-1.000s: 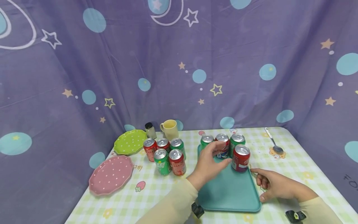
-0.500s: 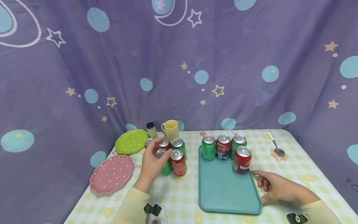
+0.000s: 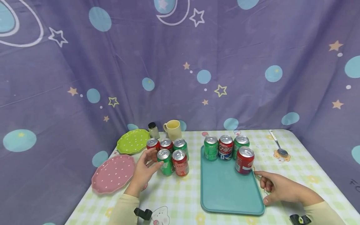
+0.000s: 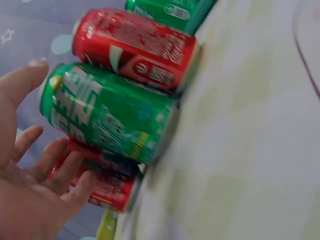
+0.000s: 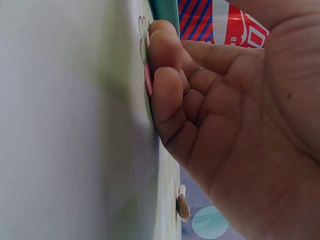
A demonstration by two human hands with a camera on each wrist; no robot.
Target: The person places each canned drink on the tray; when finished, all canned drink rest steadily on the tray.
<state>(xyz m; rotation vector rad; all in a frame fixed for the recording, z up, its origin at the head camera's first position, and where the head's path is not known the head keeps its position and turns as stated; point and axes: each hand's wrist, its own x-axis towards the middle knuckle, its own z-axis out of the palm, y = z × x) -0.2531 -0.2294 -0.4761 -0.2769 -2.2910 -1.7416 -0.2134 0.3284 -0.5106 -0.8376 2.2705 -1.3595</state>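
Here your left hand (image 3: 143, 170) has its fingers (image 4: 55, 167) spread and relaxed, holding nothing, the thumb just beside the top of the front green can (image 3: 165, 162) in the group of five cans on the checked surface (image 3: 174, 200). In the left wrist view the open palm sits close to that green can (image 4: 107, 112), with a red can (image 4: 137, 47) next to it and another red can (image 4: 107, 187) behind your fingertips; whether skin actually touches metal, you cannot tell. Your right hand (image 3: 278, 187) rests on the surface at the right edge of the teal tray (image 3: 227, 193), its fingers (image 5: 167, 92) loosely curled against the cloth and gripping nothing. Four cans stand upright at the far end of the tray: a row of three, with a red can (image 3: 244, 160) just in front of them near your right hand. Further out, a pink plate (image 3: 113, 172) and a green plate (image 3: 133, 141) lie left of the can group, a yellow mug (image 3: 172, 129) and a small dark-capped jar (image 3: 153, 130) stand behind it, and a spoon (image 3: 278, 145) lies at the far right.
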